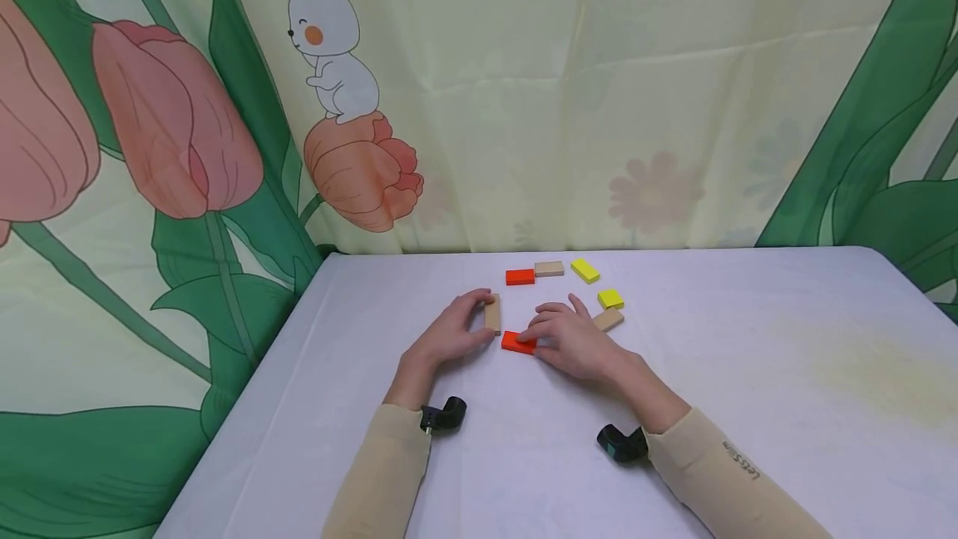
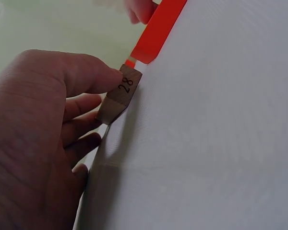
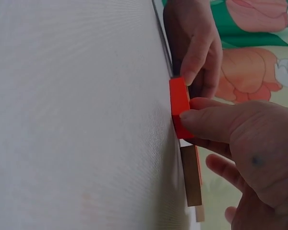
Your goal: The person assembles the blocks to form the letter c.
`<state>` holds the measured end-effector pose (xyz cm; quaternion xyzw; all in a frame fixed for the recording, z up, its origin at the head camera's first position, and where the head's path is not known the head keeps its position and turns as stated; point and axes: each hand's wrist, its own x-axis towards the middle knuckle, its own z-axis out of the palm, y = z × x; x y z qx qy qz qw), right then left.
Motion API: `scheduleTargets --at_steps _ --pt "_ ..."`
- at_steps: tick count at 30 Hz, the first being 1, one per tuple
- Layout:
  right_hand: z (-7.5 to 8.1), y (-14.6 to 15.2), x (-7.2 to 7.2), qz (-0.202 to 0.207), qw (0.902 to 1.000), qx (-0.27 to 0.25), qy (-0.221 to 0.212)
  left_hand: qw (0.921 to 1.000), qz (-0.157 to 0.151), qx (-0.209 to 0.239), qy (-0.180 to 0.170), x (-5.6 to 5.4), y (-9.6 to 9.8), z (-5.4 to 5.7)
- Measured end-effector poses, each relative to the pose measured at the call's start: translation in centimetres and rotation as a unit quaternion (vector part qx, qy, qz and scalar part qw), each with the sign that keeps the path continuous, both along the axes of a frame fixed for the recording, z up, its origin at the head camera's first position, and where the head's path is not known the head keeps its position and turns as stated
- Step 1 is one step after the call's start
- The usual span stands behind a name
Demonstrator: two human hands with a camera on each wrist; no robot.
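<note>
With thumb and fingertips at its two ends, my left hand holds a plain wooden block on the table. In the left wrist view the end of this wooden block bears the number 28. My right hand pinches a red block between thumb and index finger, its other fingers spread away. Seen from the right wrist, the thumb presses the near face of the red block. The red block lies close to the near end of the wooden one.
At the back lie another red block, a wooden block and a yellow block. A second yellow block and a wooden block lie just beyond my right hand. The white-covered table ends at a printed curtain.
</note>
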<state>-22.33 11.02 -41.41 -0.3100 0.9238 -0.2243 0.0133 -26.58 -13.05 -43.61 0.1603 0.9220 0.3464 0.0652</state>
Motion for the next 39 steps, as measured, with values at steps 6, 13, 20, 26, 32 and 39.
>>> scheduleTargets --at_steps 6,13,20,26,32,39 --pt "0.19 -0.02 0.12 0.002 1.0000 0.005 -0.004 0.9998 -0.019 0.002 0.007 -0.19 0.20 0.01" --pt "0.27 -0.03 0.23 0.002 0.9999 0.010 -0.007 0.9994 -0.033 0.003 0.008 -0.48 0.21 -0.15" --pt "0.30 -0.06 0.36 0.003 1.0000 0.007 -0.006 0.9994 -0.025 0.024 -0.002 -0.36 0.11 -0.06" --pt "0.24 -0.05 0.37 0.005 1.0000 0.007 -0.001 0.9994 -0.025 0.022 0.007 -0.36 0.08 -0.13" --pt "0.14 0.02 0.40 0.023 0.9994 -0.001 0.024 0.9990 -0.036 0.019 0.020 -0.53 -0.02 -0.28" --pt "0.01 -0.10 0.52 0.026 0.9986 -0.004 0.046 0.9985 -0.047 0.015 0.024 -0.58 0.03 -0.21"
